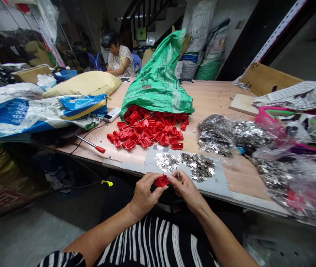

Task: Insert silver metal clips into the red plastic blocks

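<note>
My left hand (144, 193) is closed on a small red plastic part (162, 181) just below the table's near edge. My right hand (185, 190) pinches a thin tool with a yellow tip (178, 175), held upright right beside the red part. In front of both hands, two small heaps of silvery metal pieces (185, 163) lie on a grey sheet (221, 181). Beyond them is a pile of the same red plastic parts (149, 131), spilling from a green woven sack (158, 83).
Clear bags of metal pieces (230, 135) crowd the right side, next to a pink basket (266, 115). A red-handled screwdriver (91, 144), a white remote (112, 114) and blue-white sacks (35, 113) lie at left. Another person (119, 55) sits at the far end.
</note>
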`<state>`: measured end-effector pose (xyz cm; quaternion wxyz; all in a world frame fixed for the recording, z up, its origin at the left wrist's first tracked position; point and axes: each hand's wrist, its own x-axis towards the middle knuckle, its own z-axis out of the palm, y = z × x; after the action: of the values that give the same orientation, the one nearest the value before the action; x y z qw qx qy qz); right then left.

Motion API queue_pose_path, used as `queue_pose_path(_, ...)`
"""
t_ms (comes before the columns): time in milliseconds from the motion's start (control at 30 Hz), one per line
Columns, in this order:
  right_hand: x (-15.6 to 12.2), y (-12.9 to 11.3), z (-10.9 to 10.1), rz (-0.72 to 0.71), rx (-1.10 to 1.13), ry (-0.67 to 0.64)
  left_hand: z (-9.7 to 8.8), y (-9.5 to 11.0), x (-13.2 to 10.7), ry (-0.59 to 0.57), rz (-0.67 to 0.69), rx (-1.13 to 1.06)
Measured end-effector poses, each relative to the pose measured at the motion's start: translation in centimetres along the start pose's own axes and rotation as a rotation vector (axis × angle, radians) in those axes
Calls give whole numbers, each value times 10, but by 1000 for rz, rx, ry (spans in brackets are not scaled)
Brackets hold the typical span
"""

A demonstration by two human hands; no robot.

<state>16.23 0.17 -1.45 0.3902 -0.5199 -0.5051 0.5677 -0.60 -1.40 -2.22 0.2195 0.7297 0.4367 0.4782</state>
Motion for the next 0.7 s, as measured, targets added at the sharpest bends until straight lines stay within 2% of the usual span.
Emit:
queue_pose_path(133, 2, 2, -12, -21, -29, 41, 0, -3, 0, -9, -21, -4)
queue_pose_path(300, 2, 3, -20, -126, -359, 38, -3, -7, 6, -91, -33, 6)
queue_pose_path(467, 1, -1, -18, -208, -639, 90, -9, -15, 19, -181, -33, 49)
queue_pose_path(700, 7, -8, -11, -314, -742, 18, -6, -31, 27, -213, 11, 11)
